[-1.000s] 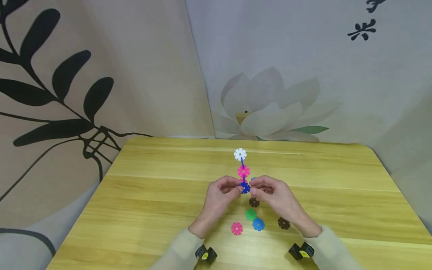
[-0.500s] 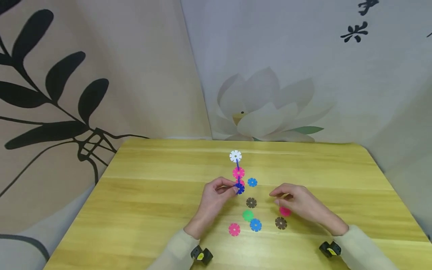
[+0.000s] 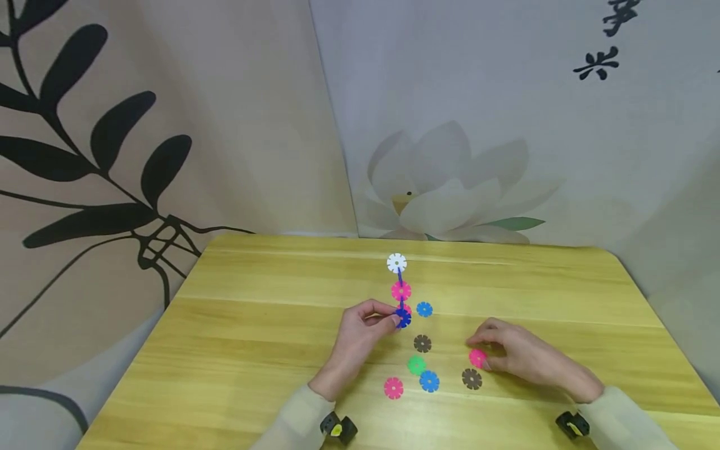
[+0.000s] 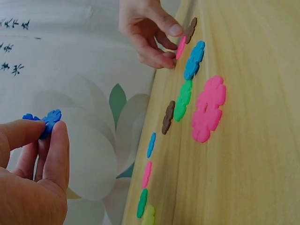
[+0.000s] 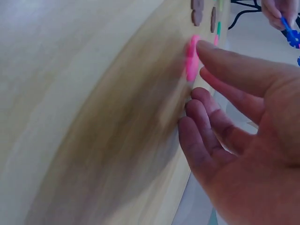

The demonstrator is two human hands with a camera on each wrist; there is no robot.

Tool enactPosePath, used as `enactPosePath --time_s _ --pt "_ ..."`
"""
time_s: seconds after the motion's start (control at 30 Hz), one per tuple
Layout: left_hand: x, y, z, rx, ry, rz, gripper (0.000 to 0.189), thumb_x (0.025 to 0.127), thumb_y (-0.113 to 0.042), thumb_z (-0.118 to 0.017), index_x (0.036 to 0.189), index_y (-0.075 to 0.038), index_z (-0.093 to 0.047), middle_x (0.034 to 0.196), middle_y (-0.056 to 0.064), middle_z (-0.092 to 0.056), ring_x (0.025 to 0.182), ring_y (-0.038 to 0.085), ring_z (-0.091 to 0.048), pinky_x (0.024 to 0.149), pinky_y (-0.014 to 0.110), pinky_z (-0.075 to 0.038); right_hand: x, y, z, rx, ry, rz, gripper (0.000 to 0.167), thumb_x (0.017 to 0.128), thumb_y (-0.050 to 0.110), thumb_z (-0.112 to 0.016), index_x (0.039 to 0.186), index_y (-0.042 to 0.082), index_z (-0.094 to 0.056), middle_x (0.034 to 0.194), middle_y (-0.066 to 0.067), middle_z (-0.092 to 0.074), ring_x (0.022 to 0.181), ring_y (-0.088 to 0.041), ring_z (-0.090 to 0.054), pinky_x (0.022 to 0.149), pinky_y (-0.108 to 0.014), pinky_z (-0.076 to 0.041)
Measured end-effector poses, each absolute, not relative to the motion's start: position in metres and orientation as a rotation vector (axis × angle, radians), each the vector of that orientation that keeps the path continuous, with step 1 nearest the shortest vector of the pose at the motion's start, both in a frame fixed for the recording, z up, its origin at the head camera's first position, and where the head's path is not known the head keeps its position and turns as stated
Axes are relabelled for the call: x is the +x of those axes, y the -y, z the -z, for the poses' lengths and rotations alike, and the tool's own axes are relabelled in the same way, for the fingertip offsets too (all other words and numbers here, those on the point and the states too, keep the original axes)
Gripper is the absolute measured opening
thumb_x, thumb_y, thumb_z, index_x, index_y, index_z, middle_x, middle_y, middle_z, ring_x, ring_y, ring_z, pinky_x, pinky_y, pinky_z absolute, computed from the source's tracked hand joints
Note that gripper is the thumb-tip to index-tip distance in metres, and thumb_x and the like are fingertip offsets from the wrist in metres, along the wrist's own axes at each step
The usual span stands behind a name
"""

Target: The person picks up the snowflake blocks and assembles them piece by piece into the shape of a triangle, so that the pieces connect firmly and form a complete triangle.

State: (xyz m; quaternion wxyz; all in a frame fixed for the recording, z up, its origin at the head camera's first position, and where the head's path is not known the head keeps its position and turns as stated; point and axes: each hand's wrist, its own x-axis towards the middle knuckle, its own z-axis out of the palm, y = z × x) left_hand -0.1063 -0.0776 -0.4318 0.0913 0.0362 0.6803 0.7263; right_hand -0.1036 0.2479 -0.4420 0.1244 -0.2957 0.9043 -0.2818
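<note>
Dark blue disc (image 3: 402,318) is held raised above the wooden table (image 3: 270,350) by the left hand (image 3: 360,334); grip clamped, its edge pinched between thumb and fingers. Disc is flat, saturated in colour, cut with short slots around the rim. By it a chain is carried: a pink disc (image 3: 401,290) is seen above, face-on, and a white disc (image 3: 396,263) at the far end, with thin blue pieces set edge-on between. More pink is glimpsed behind the dark blue disc; whether it is joined cannot be told.

Loose pink disc (image 3: 477,358) is bracketed by thumb and fingers of the right hand (image 3: 520,353), low over the table; grip apart, fingers bent and spread. Whether the rim is touched cannot be told. A brown disc (image 3: 472,379) is seen just beside it, nearer the wearer.

Between the hands, a green disc (image 3: 417,365) and a blue disc (image 3: 429,381) are found touching, a second pink one close by.

Writing: dark brush-style characters (image 3: 599,63) are printed high on the pale backdrop (image 3: 506,81); the lower appears to read 兴. A yellow patch is borne by the black wrist camera (image 3: 347,431) on the left sleeve; no wording can be made out.
</note>
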Motion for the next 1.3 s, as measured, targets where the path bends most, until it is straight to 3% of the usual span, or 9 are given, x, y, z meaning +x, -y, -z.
enactPosePath --time_s 0.23,0.47,0.6,0.87,1.3 --pt "-0.103 0.078 0.428 0.097 -2.011 -2.175 0.021 0.092 -0.008 -0.076 0.109 0.003 -0.070 0.104 0.013 -0.075 0.094 0.025 -0.073 0.089 0.039 -0.060 -0.102 -0.247 0.445 -0.878 -2.650 0.848 0.023 0.087 0.016 -0.083 0.107 0.020 -0.072 0.107 0.010 -0.060 0.096 -0.010 -0.060 0.086 -0.033 -0.057" --pt "-0.102 0.077 0.429 0.125 -1.988 -2.174 0.023 0.091 -0.008 -0.075 0.110 0.004 -0.070 0.105 0.013 -0.075 0.098 0.034 -0.073 0.093 0.048 -0.058 -0.100 -0.253 0.448 -0.829 -2.583 1.040 0.019 0.091 0.007 -0.077 0.095 0.021 -0.065 0.090 0.009 -0.067 0.083 -0.005 -0.063 0.074 -0.025 -0.057" --pt "-0.103 0.076 0.430 0.130 -1.987 -2.178 0.023 0.092 -0.008 -0.075 0.111 0.004 -0.070 0.105 0.013 -0.074 0.098 0.034 -0.073 0.092 0.046 -0.059 -0.098 -0.258 0.447 -0.828 -2.564 1.116 0.016 0.095 0.008 -0.074 0.097 0.021 -0.066 0.092 0.010 -0.070 0.083 -0.007 -0.066 0.074 -0.026 -0.058" --pt "-0.100 0.076 0.430 0.110 -1.993 -2.169 0.024 0.091 -0.007 -0.076 0.111 0.005 -0.070 0.106 0.014 -0.075 0.092 0.022 -0.073 0.092 0.048 -0.058 -0.096 -0.248 0.440 -0.700 -2.672 1.149 0.009 0.097 0.016 -0.073 0.101 0.022 -0.068 0.096 0.012 -0.071 0.087 -0.006 -0.068 0.075 -0.026 -0.058" --pt "-0.103 0.075 0.429 0.089 -1.970 -2.188 0.023 0.091 -0.007 -0.076 0.111 0.004 -0.070 0.105 0.013 -0.075 0.092 0.026 -0.073 0.092 0.050 -0.058 -0.097 -0.217 0.413 -0.568 -2.678 1.361 0.011 0.096 0.011 -0.074 0.106 0.014 -0.069 0.097 0.007 -0.075 0.090 -0.012 -0.073 0.078 -0.024 -0.060"
